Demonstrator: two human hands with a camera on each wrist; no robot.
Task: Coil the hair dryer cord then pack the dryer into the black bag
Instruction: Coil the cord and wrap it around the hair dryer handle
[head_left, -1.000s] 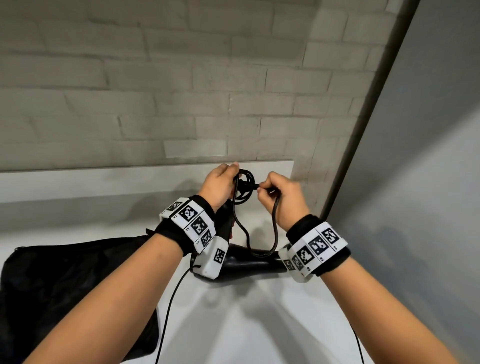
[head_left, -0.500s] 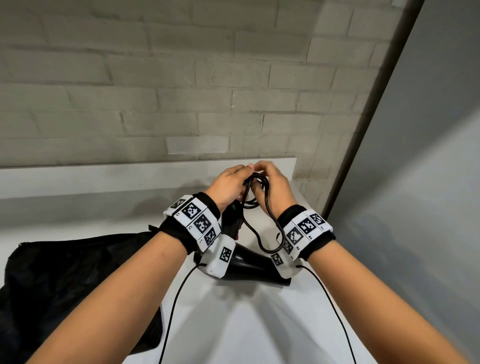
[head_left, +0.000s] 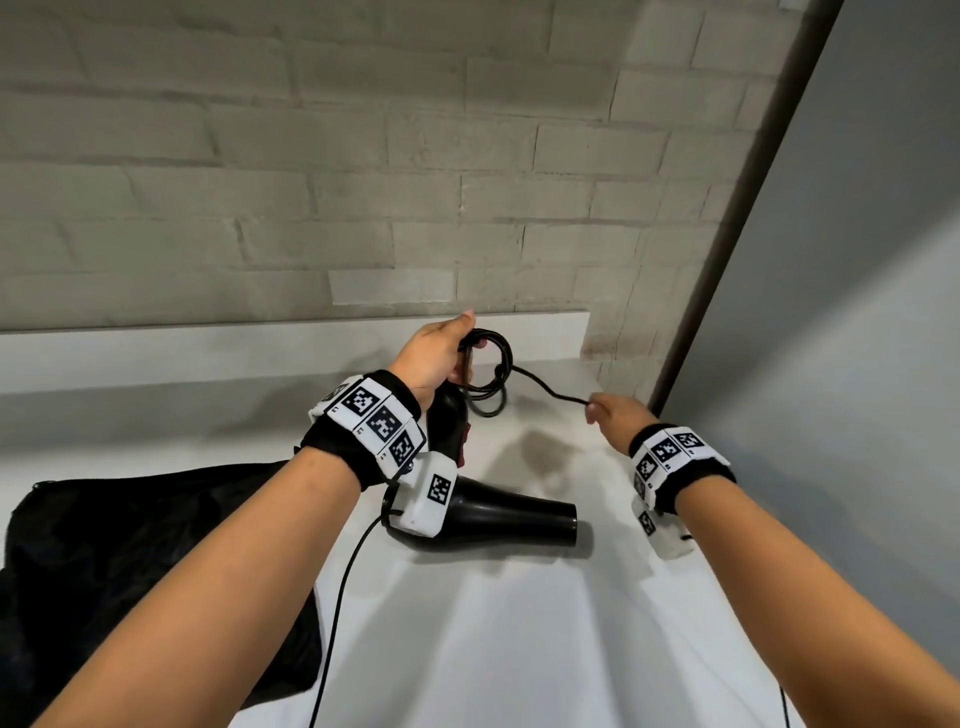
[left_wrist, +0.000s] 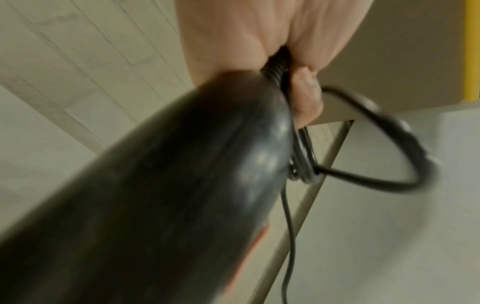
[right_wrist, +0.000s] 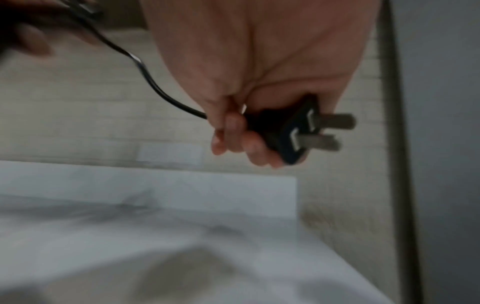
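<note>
A black hair dryer (head_left: 498, 517) hangs just above the white counter, nozzle pointing right. My left hand (head_left: 439, 358) grips the top of its handle (left_wrist: 155, 185) together with several loops of coiled black cord (head_left: 491, 374). One strand of cord runs right from the coil to my right hand (head_left: 608, 415), which holds the two-pin plug (right_wrist: 293, 131) in its curled fingers, plug pins pointing right. The black bag (head_left: 130, 561) lies flat on the counter at the left, beneath my left forearm.
A white counter (head_left: 519, 649) with a raised back ledge (head_left: 208, 348) meets a brick wall (head_left: 311, 182). A grey panel (head_left: 857, 364) stands along the right side. Thin sensor cables (head_left: 337, 613) trail from both wristbands.
My right hand has pulled away to the right from the left hand, drawing the plug end of the cord out taut. The left hand keeps its grip on handle and coil.
</note>
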